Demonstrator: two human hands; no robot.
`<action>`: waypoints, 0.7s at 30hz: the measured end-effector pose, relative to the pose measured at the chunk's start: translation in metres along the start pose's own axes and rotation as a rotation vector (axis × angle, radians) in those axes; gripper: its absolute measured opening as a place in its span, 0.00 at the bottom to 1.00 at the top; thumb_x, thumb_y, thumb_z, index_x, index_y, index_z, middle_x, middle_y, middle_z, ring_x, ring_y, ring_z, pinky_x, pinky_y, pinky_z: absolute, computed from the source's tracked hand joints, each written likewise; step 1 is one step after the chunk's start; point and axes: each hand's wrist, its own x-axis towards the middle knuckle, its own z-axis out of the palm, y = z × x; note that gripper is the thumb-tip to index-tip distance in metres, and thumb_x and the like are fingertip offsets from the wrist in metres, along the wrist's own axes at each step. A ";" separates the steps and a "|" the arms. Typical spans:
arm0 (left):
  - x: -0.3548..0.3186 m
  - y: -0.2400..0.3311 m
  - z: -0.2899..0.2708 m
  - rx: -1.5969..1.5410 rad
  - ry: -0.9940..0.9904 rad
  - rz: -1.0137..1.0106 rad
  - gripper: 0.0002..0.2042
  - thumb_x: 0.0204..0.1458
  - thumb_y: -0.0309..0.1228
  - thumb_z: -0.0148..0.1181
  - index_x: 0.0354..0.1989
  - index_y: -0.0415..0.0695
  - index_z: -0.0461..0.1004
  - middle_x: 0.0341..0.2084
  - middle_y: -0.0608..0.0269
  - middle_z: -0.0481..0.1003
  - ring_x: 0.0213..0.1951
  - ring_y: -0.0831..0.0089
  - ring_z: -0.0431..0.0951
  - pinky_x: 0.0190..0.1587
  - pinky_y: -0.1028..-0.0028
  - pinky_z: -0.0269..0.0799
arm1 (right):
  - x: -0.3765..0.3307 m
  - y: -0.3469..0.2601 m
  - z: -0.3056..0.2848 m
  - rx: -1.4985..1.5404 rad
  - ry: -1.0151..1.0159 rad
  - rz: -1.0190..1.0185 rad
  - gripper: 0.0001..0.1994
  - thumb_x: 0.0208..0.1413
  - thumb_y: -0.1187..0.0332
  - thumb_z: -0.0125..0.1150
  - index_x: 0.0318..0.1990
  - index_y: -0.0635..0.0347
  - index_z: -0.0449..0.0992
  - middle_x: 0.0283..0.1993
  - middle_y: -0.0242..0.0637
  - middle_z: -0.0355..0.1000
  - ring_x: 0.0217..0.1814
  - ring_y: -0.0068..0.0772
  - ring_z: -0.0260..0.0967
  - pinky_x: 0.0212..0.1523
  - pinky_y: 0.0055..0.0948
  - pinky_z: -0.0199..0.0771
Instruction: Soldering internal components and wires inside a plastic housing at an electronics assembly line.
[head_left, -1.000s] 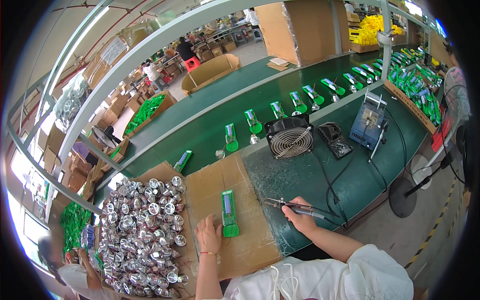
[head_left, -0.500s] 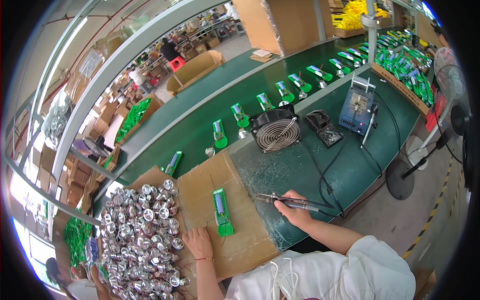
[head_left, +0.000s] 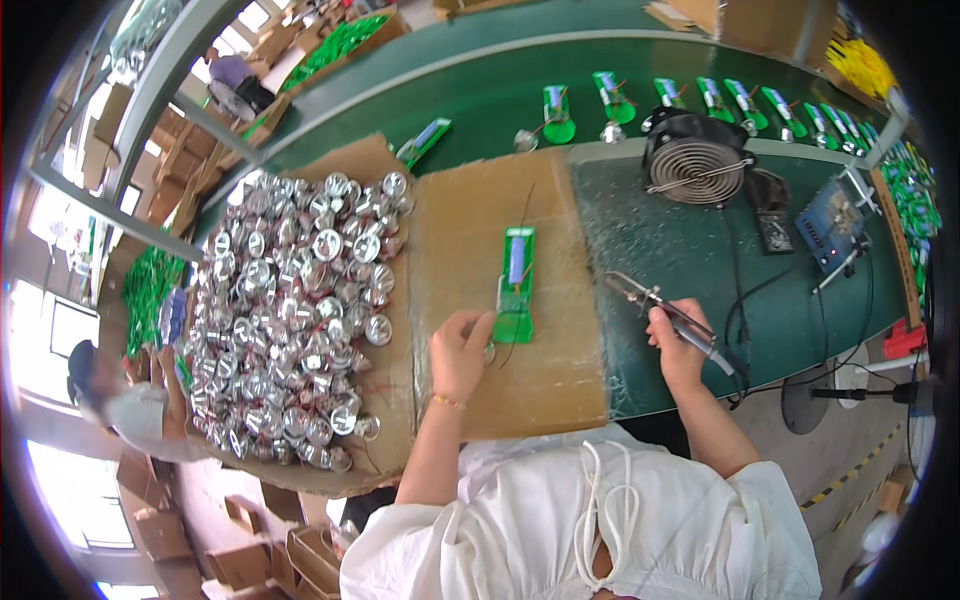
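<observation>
On the cardboard sheet (head_left: 455,215) lies a green plastic casing (head_left: 515,325) with a blue-purple cylindrical cell and thin dark wires. My left hand (head_left: 460,355) is closed in a pinch just left of the casing's lower end. A small part of a silver reflector cup (head_left: 489,353) shows at its fingertips; the hand hides the rest. My right hand (head_left: 680,345) grips a soldering iron (head_left: 690,330) with a metal wire guide by its tip. The tip points up and left over the dark green bench, apart from the casing.
A large heap of silver reflector cups (head_left: 300,300) lies left. Behind the bench, a green conveyor (head_left: 480,100) carries several green casings with cups. A fan (head_left: 697,165), a black holder (head_left: 772,215) and a blue soldering station (head_left: 830,230) stand right. Another person (head_left: 135,400) is at far left.
My left hand has moved from the heap's edge to beside the green casing, with a cup at its fingers. The right hand still holds the soldering iron. The view has turned left.
</observation>
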 end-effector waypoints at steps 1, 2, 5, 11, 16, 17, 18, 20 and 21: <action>0.001 -0.003 0.001 -0.003 0.018 0.053 0.09 0.47 0.31 0.58 0.27 0.35 0.74 0.23 0.56 0.74 0.26 0.71 0.75 0.30 0.75 0.68 | -0.003 -0.002 0.003 0.027 -0.020 0.008 0.08 0.49 0.71 0.58 0.30 0.62 0.65 0.21 0.33 0.67 0.18 0.16 0.62 0.19 0.15 0.63; 0.001 -0.007 0.000 0.001 0.026 0.035 0.09 0.47 0.31 0.58 0.27 0.35 0.74 0.23 0.56 0.74 0.26 0.71 0.75 0.30 0.75 0.68 | -0.005 -0.004 0.006 0.054 -0.037 0.013 0.08 0.49 0.71 0.58 0.31 0.62 0.65 0.21 0.34 0.67 0.18 0.16 0.62 0.20 0.15 0.63; 0.002 -0.010 0.003 -0.054 -0.063 0.032 0.08 0.46 0.30 0.58 0.26 0.36 0.74 0.26 0.56 0.71 0.29 0.67 0.72 0.34 0.73 0.66 | -0.018 -0.014 0.018 0.002 -0.184 -0.062 0.09 0.47 0.74 0.58 0.33 0.65 0.65 0.25 0.36 0.70 0.22 0.18 0.67 0.23 0.16 0.67; -0.001 -0.004 0.002 0.026 -0.111 0.170 0.06 0.45 0.28 0.59 0.26 0.37 0.74 0.27 0.57 0.71 0.28 0.67 0.73 0.31 0.73 0.67 | -0.030 -0.012 0.042 -0.138 -0.354 -0.203 0.08 0.46 0.74 0.60 0.29 0.65 0.65 0.20 0.35 0.69 0.18 0.18 0.66 0.20 0.18 0.67; -0.001 -0.004 0.004 -0.025 -0.094 0.119 0.06 0.45 0.27 0.59 0.26 0.37 0.74 0.27 0.56 0.71 0.27 0.67 0.73 0.30 0.73 0.67 | -0.026 -0.006 0.056 -0.042 -0.250 -0.086 0.09 0.44 0.72 0.63 0.26 0.64 0.68 0.19 0.30 0.69 0.19 0.13 0.62 0.19 0.17 0.61; -0.001 -0.004 0.005 -0.076 -0.083 0.066 0.06 0.45 0.27 0.59 0.26 0.36 0.73 0.27 0.56 0.71 0.27 0.67 0.73 0.30 0.73 0.67 | -0.024 -0.008 0.059 -0.030 -0.273 -0.091 0.09 0.45 0.72 0.63 0.27 0.64 0.67 0.19 0.31 0.69 0.18 0.13 0.62 0.19 0.17 0.61; -0.001 -0.006 0.006 -0.076 -0.083 0.063 0.06 0.45 0.27 0.59 0.26 0.36 0.73 0.27 0.56 0.71 0.27 0.67 0.73 0.30 0.73 0.67 | -0.023 -0.008 0.062 -0.030 -0.273 -0.088 0.09 0.45 0.72 0.63 0.27 0.64 0.67 0.19 0.31 0.69 0.18 0.13 0.62 0.19 0.17 0.61; 0.000 -0.009 0.007 0.005 -0.057 0.197 0.06 0.46 0.27 0.59 0.25 0.36 0.73 0.27 0.56 0.71 0.27 0.66 0.73 0.30 0.73 0.67 | -0.021 -0.006 0.066 0.029 -0.298 -0.012 0.08 0.46 0.73 0.62 0.27 0.63 0.66 0.19 0.31 0.69 0.18 0.13 0.62 0.18 0.16 0.62; 0.001 -0.009 0.008 0.006 -0.059 0.195 0.06 0.46 0.27 0.59 0.25 0.36 0.73 0.27 0.56 0.71 0.27 0.66 0.73 0.30 0.73 0.67 | -0.021 -0.007 0.069 0.029 -0.298 -0.010 0.08 0.46 0.73 0.62 0.27 0.63 0.66 0.19 0.31 0.69 0.18 0.13 0.62 0.18 0.16 0.62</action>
